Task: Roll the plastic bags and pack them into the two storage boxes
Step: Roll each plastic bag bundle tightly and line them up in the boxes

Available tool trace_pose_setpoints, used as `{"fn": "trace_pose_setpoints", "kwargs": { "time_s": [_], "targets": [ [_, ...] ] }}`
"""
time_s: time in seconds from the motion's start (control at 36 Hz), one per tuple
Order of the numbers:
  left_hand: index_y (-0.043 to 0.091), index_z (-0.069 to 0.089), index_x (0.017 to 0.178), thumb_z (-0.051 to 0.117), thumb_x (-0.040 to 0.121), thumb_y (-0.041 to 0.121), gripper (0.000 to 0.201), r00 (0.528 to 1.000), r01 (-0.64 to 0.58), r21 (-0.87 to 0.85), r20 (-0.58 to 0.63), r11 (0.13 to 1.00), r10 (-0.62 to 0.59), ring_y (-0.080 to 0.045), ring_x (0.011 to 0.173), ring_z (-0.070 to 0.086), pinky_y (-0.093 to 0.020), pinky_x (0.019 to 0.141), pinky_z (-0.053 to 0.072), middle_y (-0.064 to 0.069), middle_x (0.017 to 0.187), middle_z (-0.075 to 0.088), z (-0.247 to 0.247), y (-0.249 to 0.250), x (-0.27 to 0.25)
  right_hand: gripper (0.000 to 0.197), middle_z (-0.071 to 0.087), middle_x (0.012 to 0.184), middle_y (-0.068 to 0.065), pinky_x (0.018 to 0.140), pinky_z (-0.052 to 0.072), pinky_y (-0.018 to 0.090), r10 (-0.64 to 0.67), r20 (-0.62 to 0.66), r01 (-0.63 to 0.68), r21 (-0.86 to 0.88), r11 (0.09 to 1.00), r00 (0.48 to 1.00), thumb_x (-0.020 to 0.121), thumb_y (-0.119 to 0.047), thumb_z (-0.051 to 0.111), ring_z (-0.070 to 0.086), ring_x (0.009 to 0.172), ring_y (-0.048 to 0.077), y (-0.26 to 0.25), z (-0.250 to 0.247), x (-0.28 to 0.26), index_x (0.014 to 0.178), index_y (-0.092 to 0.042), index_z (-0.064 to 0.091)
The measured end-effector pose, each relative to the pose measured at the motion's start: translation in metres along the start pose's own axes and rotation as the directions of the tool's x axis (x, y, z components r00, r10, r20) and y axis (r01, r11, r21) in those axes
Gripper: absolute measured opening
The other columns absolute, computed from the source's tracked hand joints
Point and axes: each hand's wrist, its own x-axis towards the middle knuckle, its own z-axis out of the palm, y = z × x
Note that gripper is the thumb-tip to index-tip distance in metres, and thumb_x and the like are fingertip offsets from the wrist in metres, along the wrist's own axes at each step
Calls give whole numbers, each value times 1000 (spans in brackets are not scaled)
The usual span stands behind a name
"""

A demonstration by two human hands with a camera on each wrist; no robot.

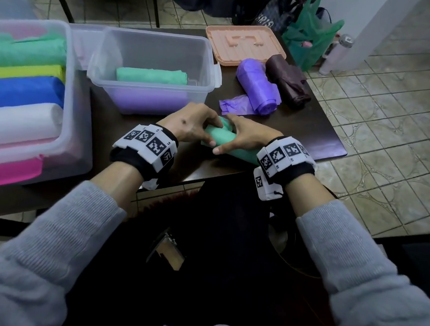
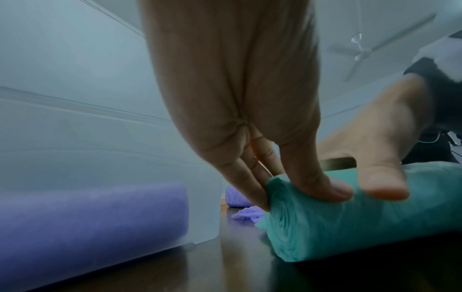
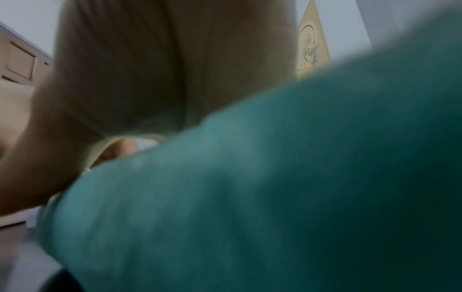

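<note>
A green rolled bag [image 1: 243, 156] lies on the dark table [image 1: 296, 132] near its front edge. My left hand [image 1: 214, 133] pinches the roll's left end, thumb on top and fingers behind it [image 2: 297, 197]. My right hand [image 1: 226, 135] arches over the roll's middle, its thumb along the near side. The right wrist view is blurred and filled by the green roll [image 3: 275, 187]. The small clear box [image 1: 208, 71] behind my hands holds a green roll [image 1: 151, 76] above a purple roll [image 1: 150, 98]. The large clear box [image 1: 72, 82] at the left holds several coloured rolls.
A purple roll [image 1: 259, 90] with a loose tail and a dark maroon roll [image 1: 286, 79] lie at the right of the table. A peach lid [image 1: 246, 44] lies behind them. A green bag [image 1: 311, 31] and a bottle [image 1: 337, 54] stand on the tiled floor.
</note>
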Motion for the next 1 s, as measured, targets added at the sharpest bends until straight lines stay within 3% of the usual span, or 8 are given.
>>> {"fn": "trace_pose_setpoints", "kwargs": {
  "time_s": [0.14,0.25,0.36,0.56,0.67,0.75,0.83,1.0],
  "targets": [
    [13,63,122,79,74,15,51,1000,-4,-40,-8,999,4,-8,95,52,-15,80,36,-5,118,65,0,-1,-3,58,63,107,0,85,44,27,-28,-25,28,15,999,999,66,-45,80,58,99,16,-1,4,2,113,-17,60],
    [16,64,122,78,75,17,49,1000,3,-56,3,998,-3,-9,95,53,-18,80,37,-4,116,66,0,0,-5,40,61,91,-1,72,40,26,-95,-91,97,21,995,991,68,-44,80,56,85,15,0,7,-4,95,-19,61],
    [18,62,124,76,77,18,49,1000,22,-47,1,999,-22,-16,105,58,-21,84,40,-6,118,65,0,3,-8,53,65,100,4,82,45,32,-127,-158,122,-42,992,979,70,-46,77,58,92,17,-1,8,-10,109,-11,65],
    [16,62,124,74,80,25,47,985,131,-183,-83,974,-148,-14,115,57,-15,90,36,-3,121,65,8,-2,-15,50,65,111,9,77,37,25,-154,-210,130,-124,984,966,79,-40,71,57,100,20,-8,16,-15,121,-14,61],
    [9,48,130,66,80,49,67,838,259,-593,-256,763,-483,-19,103,61,-28,92,48,-2,116,61,13,-19,-23,50,63,119,10,82,36,26,-182,-210,149,-164,975,961,83,-36,67,56,110,26,-14,24,-15,126,-12,57],
    [10,16,145,62,69,66,105,653,161,-873,-254,459,-713,-29,114,55,-39,93,50,-12,139,44,5,-32,-31,56,58,127,10,93,36,28,-165,-221,142,-116,983,961,83,-34,68,51,118,26,-18,28,-16,132,-12,49],
    [17,-11,149,52,88,56,96,521,8,-959,-239,285,-819,-33,127,42,-42,89,50,-4,154,21,-9,-42,-34,53,57,127,7,92,36,26,-158,-226,144,-78,987,961,82,-34,69,51,118,23,-22,30,-16,127,-14,49],
    [17,5,150,42,98,43,69,470,-185,-975,-199,125,-860,-35,134,33,-50,94,44,-2,155,10,-38,-48,-33,45,62,119,3,91,40,26,-219,-188,212,-56,976,957,80,-33,72,56,109,18,-38,26,-16,120,-17,58]
  ]
}}
